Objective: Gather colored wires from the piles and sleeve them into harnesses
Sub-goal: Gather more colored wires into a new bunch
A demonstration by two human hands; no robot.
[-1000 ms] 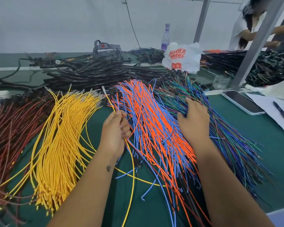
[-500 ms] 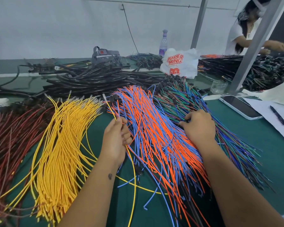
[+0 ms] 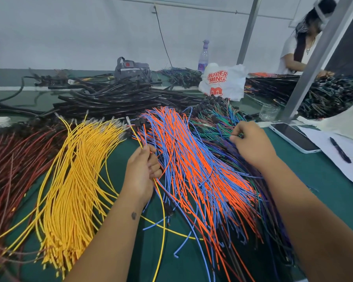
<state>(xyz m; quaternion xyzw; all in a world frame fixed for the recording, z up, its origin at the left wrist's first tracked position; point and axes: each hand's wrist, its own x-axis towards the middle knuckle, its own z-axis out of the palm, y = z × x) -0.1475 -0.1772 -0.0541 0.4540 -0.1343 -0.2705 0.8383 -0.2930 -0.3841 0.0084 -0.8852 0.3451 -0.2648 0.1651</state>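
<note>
Wire gathering at a green-topped desk (image 3: 314,180). The left hand (image 3: 142,174) grips a small collected set, a thin yellow insulated wire (image 3: 161,212) with at least one orange strand, its fingers (image 3: 154,173) curled round the strands just beside the left edge of the mixed orange-and-blue wire pile (image 3: 192,169). The yellow wire runs up past the thumb to a metal terminal and trails down toward the near desk edge.

The right hand (image 3: 253,143) is over the tangled green, blue and purple wire pile (image 3: 216,127), its fingertips (image 3: 233,137) drawn together in a pinch at a green strand; whether a single wire is actually isolated cannot be told.

To do this step well, the pinch should likely take one strand near its terminal end and draw it out along the lie of the pile, so that neighbours do not drag, then lay it into the left grip with terminals aligned.

The bundled yellow wire pile (image 3: 69,180) lies left of the left hand, the dark red wire pile (image 3: 14,159) beyond it, and the black sleeving tubes (image 3: 110,100) farther back, well apart from both hands.
</note>
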